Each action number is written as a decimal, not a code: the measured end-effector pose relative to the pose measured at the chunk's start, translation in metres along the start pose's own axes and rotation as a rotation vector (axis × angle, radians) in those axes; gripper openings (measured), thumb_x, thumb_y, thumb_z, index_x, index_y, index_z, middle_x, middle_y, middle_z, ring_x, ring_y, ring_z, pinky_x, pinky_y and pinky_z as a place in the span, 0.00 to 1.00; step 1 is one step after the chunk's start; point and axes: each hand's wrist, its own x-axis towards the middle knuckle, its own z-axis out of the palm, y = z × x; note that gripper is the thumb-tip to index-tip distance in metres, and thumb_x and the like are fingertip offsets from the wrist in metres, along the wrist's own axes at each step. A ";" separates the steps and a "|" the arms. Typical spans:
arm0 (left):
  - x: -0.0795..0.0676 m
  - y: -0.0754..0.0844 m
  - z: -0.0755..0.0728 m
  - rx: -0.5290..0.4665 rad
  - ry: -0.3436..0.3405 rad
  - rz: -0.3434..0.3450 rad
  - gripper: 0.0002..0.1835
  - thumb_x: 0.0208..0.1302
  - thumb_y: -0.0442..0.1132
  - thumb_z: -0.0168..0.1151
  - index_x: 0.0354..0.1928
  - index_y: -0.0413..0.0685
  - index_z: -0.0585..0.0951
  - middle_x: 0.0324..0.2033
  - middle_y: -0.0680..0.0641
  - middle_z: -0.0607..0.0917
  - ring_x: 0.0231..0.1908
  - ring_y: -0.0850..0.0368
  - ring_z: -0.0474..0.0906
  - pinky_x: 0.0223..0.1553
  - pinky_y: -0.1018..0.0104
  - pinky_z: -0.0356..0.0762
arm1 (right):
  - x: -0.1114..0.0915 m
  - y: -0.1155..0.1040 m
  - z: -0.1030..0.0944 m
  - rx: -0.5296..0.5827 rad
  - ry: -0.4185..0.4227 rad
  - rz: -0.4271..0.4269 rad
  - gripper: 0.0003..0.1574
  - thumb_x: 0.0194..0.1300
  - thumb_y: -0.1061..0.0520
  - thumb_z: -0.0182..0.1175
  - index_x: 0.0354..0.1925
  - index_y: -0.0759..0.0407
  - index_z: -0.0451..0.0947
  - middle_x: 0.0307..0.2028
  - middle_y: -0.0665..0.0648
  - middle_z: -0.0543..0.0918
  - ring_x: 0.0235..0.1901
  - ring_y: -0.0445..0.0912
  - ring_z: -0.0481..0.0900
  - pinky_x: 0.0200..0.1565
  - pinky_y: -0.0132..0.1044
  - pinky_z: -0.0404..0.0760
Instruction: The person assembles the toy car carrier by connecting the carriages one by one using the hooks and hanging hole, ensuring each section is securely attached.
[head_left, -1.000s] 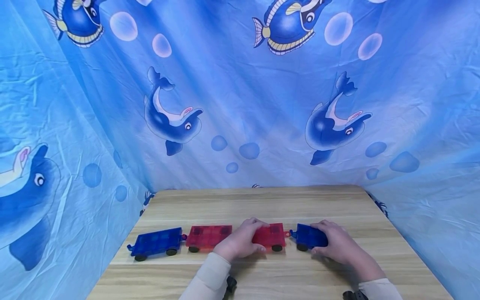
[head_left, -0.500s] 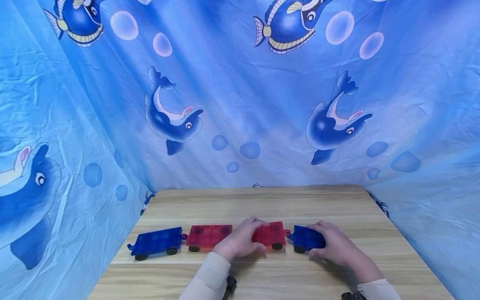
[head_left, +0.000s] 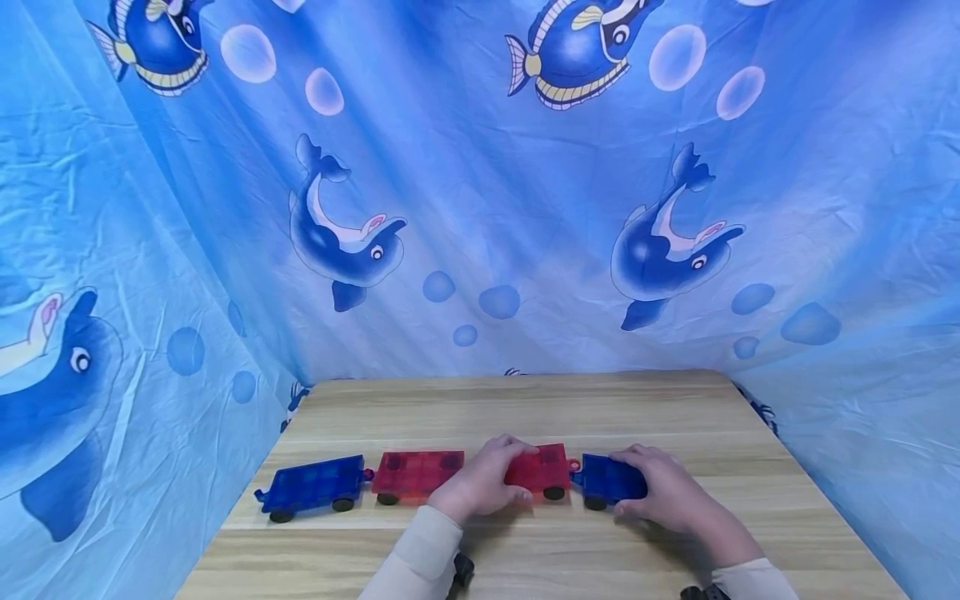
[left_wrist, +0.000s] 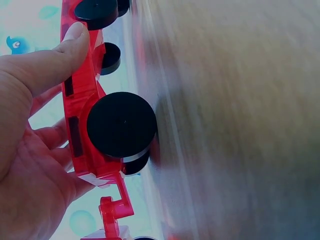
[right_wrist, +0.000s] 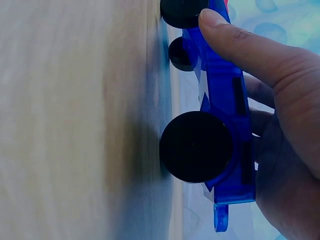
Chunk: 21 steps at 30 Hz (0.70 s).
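My left hand (head_left: 487, 477) grips a translucent red toy train car (head_left: 551, 473) by its long sides, thumb along the near edge in the left wrist view. The car's black wheels (left_wrist: 122, 125) are right at the tabletop. To its right, my right hand (head_left: 663, 490) holds a translucent blue toy train car (head_left: 602, 478) the same way, with the thumb near a front wheel (right_wrist: 185, 11) in the right wrist view. The blue car's hook (head_left: 576, 477) overlaps the red car's ring (head_left: 574, 464) in the head view. Part of each held car is hidden by the hand.
Left of my left hand, another red car (head_left: 412, 475) and another blue car (head_left: 318, 482) stand in line, their coupling (head_left: 368, 475) meeting between them. All are on a wooden table (head_left: 517, 408). A blue sea-print cloth (head_left: 480, 208) hangs behind and at both sides.
My right hand has slid the blue car left, bringing its hook to the red car's ring. My left hand and its red car have stayed nearly in place.
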 end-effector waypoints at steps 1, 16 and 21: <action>0.000 0.000 0.000 0.001 0.000 0.001 0.37 0.61 0.48 0.79 0.72 0.63 0.76 0.62 0.56 0.76 0.66 0.54 0.71 0.64 0.54 0.77 | 0.000 0.000 0.000 0.001 0.000 0.000 0.53 0.46 0.37 0.84 0.68 0.51 0.79 0.59 0.53 0.82 0.62 0.60 0.77 0.63 0.66 0.70; -0.001 -0.001 -0.001 0.013 0.002 0.003 0.36 0.62 0.46 0.79 0.72 0.63 0.76 0.62 0.55 0.76 0.66 0.54 0.71 0.64 0.56 0.77 | -0.001 -0.001 -0.003 0.027 -0.034 0.043 0.52 0.48 0.37 0.83 0.69 0.50 0.78 0.61 0.53 0.81 0.63 0.60 0.76 0.62 0.68 0.71; -0.002 -0.002 -0.002 0.015 -0.001 0.008 0.36 0.62 0.45 0.79 0.72 0.62 0.77 0.62 0.54 0.76 0.65 0.55 0.71 0.64 0.57 0.77 | -0.002 -0.001 -0.005 0.034 -0.031 0.038 0.51 0.49 0.40 0.84 0.69 0.51 0.78 0.61 0.53 0.81 0.64 0.61 0.75 0.62 0.68 0.71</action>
